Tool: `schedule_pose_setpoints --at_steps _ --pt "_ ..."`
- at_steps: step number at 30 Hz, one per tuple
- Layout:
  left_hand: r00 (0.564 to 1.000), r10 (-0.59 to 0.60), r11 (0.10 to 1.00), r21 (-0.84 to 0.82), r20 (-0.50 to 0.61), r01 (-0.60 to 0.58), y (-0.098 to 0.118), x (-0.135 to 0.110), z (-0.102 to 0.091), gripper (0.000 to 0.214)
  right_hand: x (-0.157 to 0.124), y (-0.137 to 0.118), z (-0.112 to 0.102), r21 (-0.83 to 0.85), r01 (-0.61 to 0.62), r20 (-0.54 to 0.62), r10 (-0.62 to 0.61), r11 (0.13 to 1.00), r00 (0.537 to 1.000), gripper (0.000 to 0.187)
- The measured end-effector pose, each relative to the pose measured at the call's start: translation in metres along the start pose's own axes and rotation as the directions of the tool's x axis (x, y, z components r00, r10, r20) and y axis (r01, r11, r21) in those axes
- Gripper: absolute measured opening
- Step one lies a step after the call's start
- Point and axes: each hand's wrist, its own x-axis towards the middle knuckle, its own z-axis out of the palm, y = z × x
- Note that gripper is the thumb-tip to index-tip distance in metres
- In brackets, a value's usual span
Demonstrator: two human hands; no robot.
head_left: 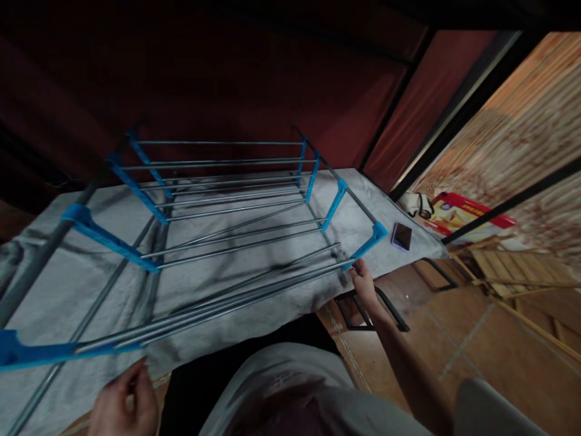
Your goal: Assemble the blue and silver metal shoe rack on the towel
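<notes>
A shoe rack [240, 242] of thin metal tubes and blue plastic brackets lies partly assembled across a cloth-covered table [272, 315]. My right hand [362, 280] closes around the near right end of the rack, at the foot of a blue bracket [367, 243]. At the lower left, my left hand [127, 401] is closed, with thumb and fingertips close together. It sits just below the tip of the near left blue bracket [40, 352]. Whatever lies between its fingertips, if anything, I cannot make out. Several tubes run side by side between these two near brackets.
A phone [402, 236] lies on the cloth near the right edge. Beyond it are a red and yellow box [472, 217] and a folded wooden piece [517, 269]. A dark metal frame [363, 309] shows below the table edge, above the tiled floor [454, 339].
</notes>
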Motion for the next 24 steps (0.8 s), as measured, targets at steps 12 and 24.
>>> schedule_pose_setpoints --at_steps 12,24 --pt "0.572 0.710 0.667 -0.134 0.411 -0.733 0.224 0.074 0.085 0.051 0.013 0.004 0.009 0.111 0.006 -0.068 0.001 0.994 0.998 0.045" --pt "0.430 0.631 0.673 -0.181 0.646 -0.717 0.273 0.085 0.128 0.044 0.016 -0.006 0.004 0.171 0.058 -0.024 -0.054 0.984 0.998 0.044"
